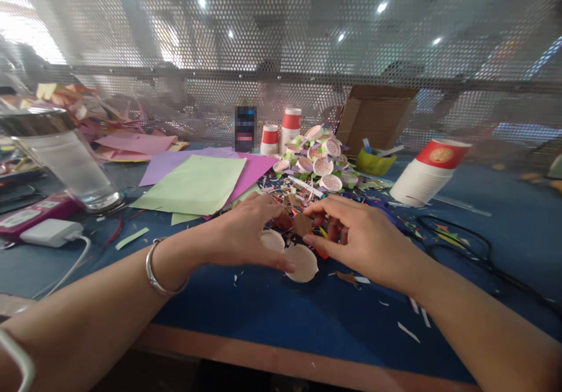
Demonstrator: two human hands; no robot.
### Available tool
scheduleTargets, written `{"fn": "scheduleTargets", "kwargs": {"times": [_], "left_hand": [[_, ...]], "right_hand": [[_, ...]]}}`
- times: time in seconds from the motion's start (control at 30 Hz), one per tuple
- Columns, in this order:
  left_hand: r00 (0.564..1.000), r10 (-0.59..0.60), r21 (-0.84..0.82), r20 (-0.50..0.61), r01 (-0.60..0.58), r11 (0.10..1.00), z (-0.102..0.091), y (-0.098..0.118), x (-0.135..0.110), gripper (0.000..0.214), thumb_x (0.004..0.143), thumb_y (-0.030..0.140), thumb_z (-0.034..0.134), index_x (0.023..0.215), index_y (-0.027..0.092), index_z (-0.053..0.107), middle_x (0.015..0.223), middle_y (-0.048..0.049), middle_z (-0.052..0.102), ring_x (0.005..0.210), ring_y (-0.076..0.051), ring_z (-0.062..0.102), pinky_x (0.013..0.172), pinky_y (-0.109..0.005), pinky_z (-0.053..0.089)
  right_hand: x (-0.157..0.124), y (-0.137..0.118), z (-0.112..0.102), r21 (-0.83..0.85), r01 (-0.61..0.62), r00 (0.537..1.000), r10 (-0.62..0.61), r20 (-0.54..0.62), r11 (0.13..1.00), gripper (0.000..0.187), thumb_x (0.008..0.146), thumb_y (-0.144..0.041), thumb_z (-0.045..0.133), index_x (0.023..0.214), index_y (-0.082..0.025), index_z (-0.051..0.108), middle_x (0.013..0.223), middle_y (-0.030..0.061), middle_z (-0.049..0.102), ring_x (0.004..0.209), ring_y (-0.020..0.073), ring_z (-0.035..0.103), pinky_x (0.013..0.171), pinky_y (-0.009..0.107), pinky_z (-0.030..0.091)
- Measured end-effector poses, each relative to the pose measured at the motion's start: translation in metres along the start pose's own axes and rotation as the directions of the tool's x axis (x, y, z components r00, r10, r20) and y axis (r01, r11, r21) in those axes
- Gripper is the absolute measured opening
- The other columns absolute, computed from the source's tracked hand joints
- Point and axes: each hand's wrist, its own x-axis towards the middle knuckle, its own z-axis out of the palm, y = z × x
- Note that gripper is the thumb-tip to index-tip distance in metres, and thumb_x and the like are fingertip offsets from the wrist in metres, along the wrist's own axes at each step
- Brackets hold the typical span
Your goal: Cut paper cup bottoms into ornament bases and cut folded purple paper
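My left hand (pixel 248 231) is spread low over the table, its thumb tip at the edge of a round cream paper disc (pixel 302 266). A second pale disc (pixel 273 241) lies partly beneath that hand, in the gap between thumb and fingers. Between the thumb and fingers of my right hand (pixel 355 228) is a small brown cardboard piece (pixel 302 224). Behind both hands, paper scraps and a white pen-like stick (pixel 307 186) lie in a litter. Beyond them rises a heap of decorated round discs (pixel 322 165) with green and purple paper bits.
Green paper sheets (pixel 193 184) lie at left over purple ones. A glass of water (pixel 72 164) and a power strip (pixel 39 216) stand far left. Stacked paper cups (pixel 430 172) lean at right, near a green bowl (pixel 374 162) and a black cable (pixel 474 257).
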Motion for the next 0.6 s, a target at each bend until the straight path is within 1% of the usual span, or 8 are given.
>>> {"fn": "scheduleTargets", "kwargs": {"times": [0.07, 0.17, 0.23, 0.3, 0.37, 0.43, 0.53, 0.6], "left_hand": [[0.998, -0.058, 0.065, 0.024, 0.057, 0.996, 0.004, 0.002, -0.001, 0.063, 0.064, 0.063, 0.081, 0.111, 0.023, 0.066, 0.121, -0.0119, 0.057, 0.115, -0.036, 0.049, 0.097, -0.05, 0.042], [0.996, -0.077, 0.1, 0.047, 0.072, 0.992, 0.007, 0.004, -0.002, 0.075, 0.06, 0.069, 0.079, 0.116, 0.023, 0.064, 0.13, -0.0138, 0.051, 0.122, -0.04, 0.042, 0.103, -0.057, 0.037], [0.996, -0.078, 0.084, 0.047, 0.074, 0.994, 0.007, 0.005, -0.001, 0.077, 0.059, 0.069, 0.08, 0.118, 0.022, 0.063, 0.132, -0.0143, 0.051, 0.125, -0.041, 0.041, 0.104, -0.058, 0.036], [0.995, -0.103, 0.041, 0.009, 0.103, 0.994, 0.007, 0.007, 0.001, 0.07, 0.061, 0.064, 0.081, 0.114, 0.021, 0.065, 0.127, -0.0142, 0.055, 0.121, -0.039, 0.046, 0.102, -0.056, 0.038], [0.993, -0.116, -0.08, -0.026, 0.113, 0.99, 0.007, 0.007, 0.004, 0.053, 0.071, 0.059, 0.077, 0.104, 0.019, 0.066, 0.114, -0.0123, 0.063, 0.11, -0.033, 0.055, 0.096, -0.049, 0.044], [0.993, -0.113, -0.287, -0.028, 0.1, 0.953, 0.009, 0.007, 0.007, 0.038, 0.083, 0.053, 0.069, 0.097, 0.018, 0.066, 0.101, -0.009, 0.068, 0.095, -0.025, 0.061, 0.085, -0.039, 0.048], [0.993, -0.119, -0.594, -0.027, 0.079, 0.8, 0.013, 0.006, 0.011, 0.023, 0.088, 0.039, 0.066, 0.092, 0.017, 0.065, 0.09, -0.0052, 0.07, 0.082, -0.017, 0.063, 0.072, -0.029, 0.048], [0.987, -0.155, -0.71, -0.051, 0.073, 0.701, 0.013, 0.005, 0.012, 0.016, 0.086, 0.031, 0.068, 0.085, 0.016, 0.062, 0.085, -0.0038, 0.069, 0.077, -0.014, 0.063, 0.07, -0.027, 0.048]], "right_hand": [[0.0, -0.001, -0.001, -0.013, 0.015, 0.999, -0.015, 0.031, 1.0, 0.025, 0.087, -0.029, 0.07, 0.111, -0.022, 0.066, 0.091, 0.0013, 0.065, 0.063, 0.0125, 0.06, 0.06, 0.027, 0.048], [0.0, -0.002, -0.002, -0.04, 0.026, 0.997, -0.023, 0.067, 0.999, 0.027, 0.088, -0.029, 0.069, 0.113, -0.021, 0.067, 0.096, 0.003, 0.065, 0.067, 0.0138, 0.06, 0.064, 0.029, 0.049], [0.0, -0.002, -0.003, -0.051, 0.018, 0.997, -0.015, 0.075, 0.999, 0.026, 0.087, -0.028, 0.069, 0.112, -0.021, 0.067, 0.096, 0.0027, 0.065, 0.068, 0.014, 0.06, 0.065, 0.03, 0.049], [0.0, -0.002, -0.004, -0.041, 0.013, 0.997, -0.01, 0.07, 0.999, 0.022, 0.087, -0.028, 0.069, 0.109, -0.022, 0.067, 0.094, 0.0017, 0.065, 0.067, 0.0138, 0.06, 0.064, 0.029, 0.048], [0.0, -0.002, -0.004, -0.022, 0.012, 0.999, -0.011, 0.05, 1.0, 0.02, 0.088, -0.029, 0.069, 0.106, -0.023, 0.067, 0.092, 0.0008, 0.065, 0.066, 0.0133, 0.06, 0.063, 0.028, 0.048], [0.0, -0.003, -0.003, -0.009, 0.021, 1.0, -0.021, 0.019, 1.0, 0.018, 0.088, -0.031, 0.07, 0.105, -0.023, 0.066, 0.091, 0.0008, 0.066, 0.065, 0.0133, 0.061, 0.062, 0.027, 0.048], [-0.002, -0.005, 0.0, -0.002, 0.048, 0.999, -0.048, -0.023, 0.999, 0.021, 0.088, -0.032, 0.071, 0.105, -0.022, 0.065, 0.089, 0.0015, 0.066, 0.067, 0.0143, 0.062, 0.06, 0.027, 0.049], [-0.002, -0.006, 0.0, 0.012, 0.058, 0.997, -0.057, -0.05, 0.998, 0.024, 0.088, -0.033, 0.071, 0.109, -0.022, 0.065, 0.089, 0.0015, 0.066, 0.067, 0.0139, 0.062, 0.059, 0.026, 0.049]]}}
